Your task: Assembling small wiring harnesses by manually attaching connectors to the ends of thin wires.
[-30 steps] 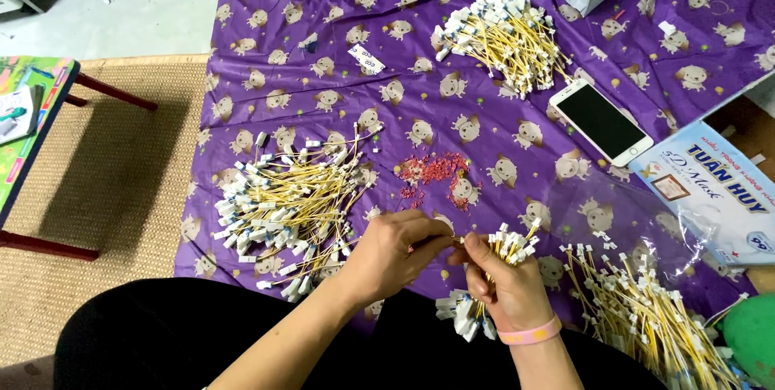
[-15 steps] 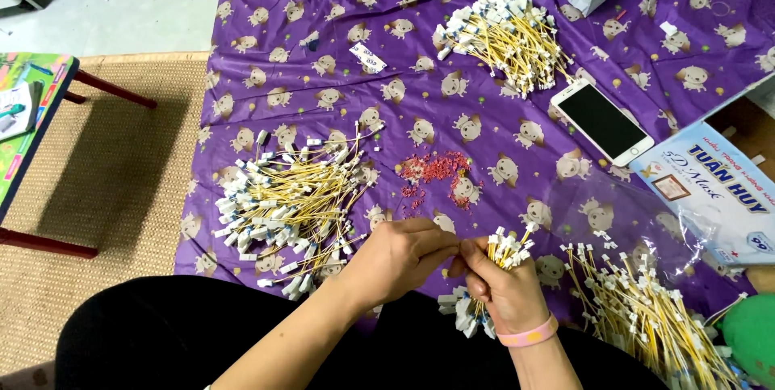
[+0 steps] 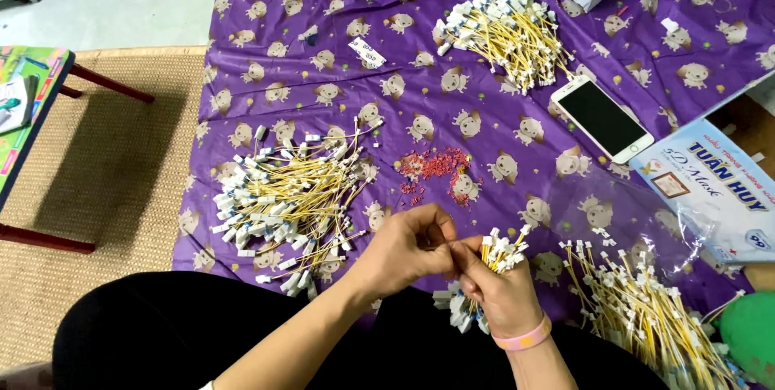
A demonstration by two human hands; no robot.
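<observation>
Meanwhile the left hand (image 3: 404, 249) has drawn against the right hand (image 3: 500, 289), which stays clamped on a bundle of yellow wires (image 3: 499, 251) near the purple cloth's (image 3: 339, 2) front edge; its fingertips pinch one wire.

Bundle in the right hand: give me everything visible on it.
The bundle of yellow wires is a handful of thin yellow leads, each ending in a small white plastic connector. The right hand grips it mid-length, roughly upright, so connectors fan out above the fist and more poke out below. The left hand pinches at its top, fingertips meeting the right hand's. It is held above the purple patterned cloth.
</observation>
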